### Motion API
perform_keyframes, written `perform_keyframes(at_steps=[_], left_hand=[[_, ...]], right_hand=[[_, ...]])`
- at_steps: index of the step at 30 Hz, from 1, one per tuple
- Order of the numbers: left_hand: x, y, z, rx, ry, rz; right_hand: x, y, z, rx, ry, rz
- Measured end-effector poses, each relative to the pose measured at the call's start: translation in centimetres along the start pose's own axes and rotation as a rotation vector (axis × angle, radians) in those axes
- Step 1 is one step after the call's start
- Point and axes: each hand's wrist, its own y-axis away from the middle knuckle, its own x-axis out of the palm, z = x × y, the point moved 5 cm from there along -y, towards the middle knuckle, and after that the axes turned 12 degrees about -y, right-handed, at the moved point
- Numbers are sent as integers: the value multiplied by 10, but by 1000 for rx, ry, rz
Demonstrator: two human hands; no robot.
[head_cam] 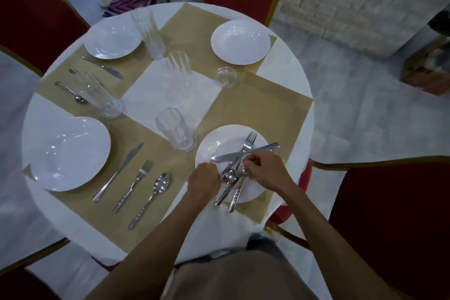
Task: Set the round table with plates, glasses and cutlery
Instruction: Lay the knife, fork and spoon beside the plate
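Both forearms are extended forward from the lower edge of the view and converge over the near right plate (216, 143). The left hand (204, 179) is held knuckles up at the plate's left rim, with its fingers curled onto the edge of the cutlery pile (233, 175). The right hand (264, 170) is held back up over the plate's near right part, with its fingers curled round the middle of the same pile. Which single piece is gripped by either hand cannot be told.

The pile lies on the plate. A knife (263, 148) is laid crosswise, a fork (250, 137) points away from the person, and several handles project over the near rim. The plate rests on a tan mat (267, 109) on the round surface (289, 63). A tall glass (176, 129) stands just beside the plate's far left rim. To the left, a second plate (73, 153) is accompanied by a laid set (134, 185) of three pieces, placed side by side.
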Motion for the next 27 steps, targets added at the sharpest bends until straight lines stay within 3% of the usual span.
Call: perform_keyframes(at_steps=[8,14,25,27], left_hand=[[-22,4,10,-38,-60,256],[-41,19,13,-145,200,436],[-89,-10,-67,-4,721,320],[-97,-21,-87,38,794,312]], right_hand=[[-6,-11,-4,-31,-65,123],[-13,-5,-2,-51,-67,201],[-56,1,8,-38,-221,86],[-63,-2,5,26,-371,117]])
